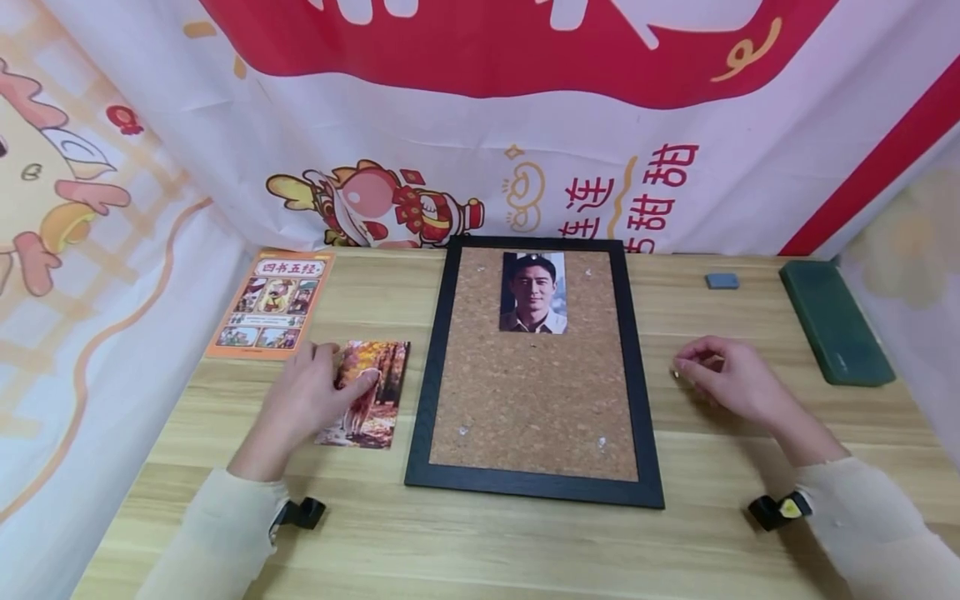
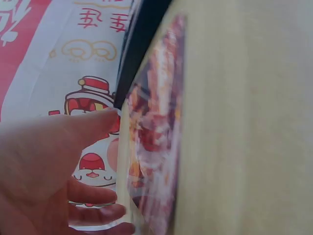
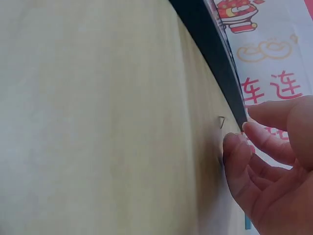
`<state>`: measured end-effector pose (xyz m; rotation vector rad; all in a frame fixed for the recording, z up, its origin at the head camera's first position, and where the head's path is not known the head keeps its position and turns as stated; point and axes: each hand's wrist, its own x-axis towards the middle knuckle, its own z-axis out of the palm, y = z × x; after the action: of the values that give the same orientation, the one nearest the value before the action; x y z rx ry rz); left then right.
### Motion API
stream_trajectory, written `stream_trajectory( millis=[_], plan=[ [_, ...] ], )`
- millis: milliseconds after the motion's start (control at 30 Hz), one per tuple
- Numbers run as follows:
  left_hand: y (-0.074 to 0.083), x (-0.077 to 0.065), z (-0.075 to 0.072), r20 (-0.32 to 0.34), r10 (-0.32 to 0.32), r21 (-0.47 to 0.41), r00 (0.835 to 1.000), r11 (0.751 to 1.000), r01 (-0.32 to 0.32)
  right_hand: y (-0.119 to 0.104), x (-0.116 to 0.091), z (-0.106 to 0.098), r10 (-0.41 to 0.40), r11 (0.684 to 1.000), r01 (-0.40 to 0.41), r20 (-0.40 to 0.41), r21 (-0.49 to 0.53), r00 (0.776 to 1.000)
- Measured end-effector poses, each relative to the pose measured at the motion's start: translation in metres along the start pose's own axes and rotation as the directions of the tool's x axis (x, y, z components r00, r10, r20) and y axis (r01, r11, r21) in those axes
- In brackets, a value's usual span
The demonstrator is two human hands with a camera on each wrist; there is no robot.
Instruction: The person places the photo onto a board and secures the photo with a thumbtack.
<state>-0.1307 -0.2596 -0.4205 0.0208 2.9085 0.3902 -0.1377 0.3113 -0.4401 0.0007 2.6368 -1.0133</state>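
Note:
My left hand point(image 1: 318, 392) lies over the left part of an autumn photo print point(image 1: 375, 412) showing a pale animal among trees. Its thumb stretches across the print, other fingers toward its left edge; in the left wrist view thumb and fingers are spread beside the print point(image 2: 156, 132). My right hand point(image 1: 727, 375) is right of the cork board point(image 1: 525, 408), thumb and index finger curved close together. A small, thin bent metal piece point(image 3: 221, 121) shows just off these fingertips in the right wrist view. A portrait photo point(image 1: 534, 300) lies on the board's upper part.
The board's black frame point(image 1: 532, 487) stands between the hands. Small clear pins point(image 1: 602, 442) dot the cork near its corners. An orange booklet point(image 1: 262, 304) lies at the back left, a blue eraser-like block point(image 1: 722, 281) and a green case point(image 1: 836, 325) at the back right.

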Motion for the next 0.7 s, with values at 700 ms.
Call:
stream_trajectory(
  millis=[700],
  plan=[
    [-0.015, -0.004, 0.005, -0.048, 0.02, -0.22, 0.999, 0.975, -0.03, 0.003, 0.003, 0.005, 0.063, 0.996, -0.063, 0.005, -0.06, 0.998]
  ],
)
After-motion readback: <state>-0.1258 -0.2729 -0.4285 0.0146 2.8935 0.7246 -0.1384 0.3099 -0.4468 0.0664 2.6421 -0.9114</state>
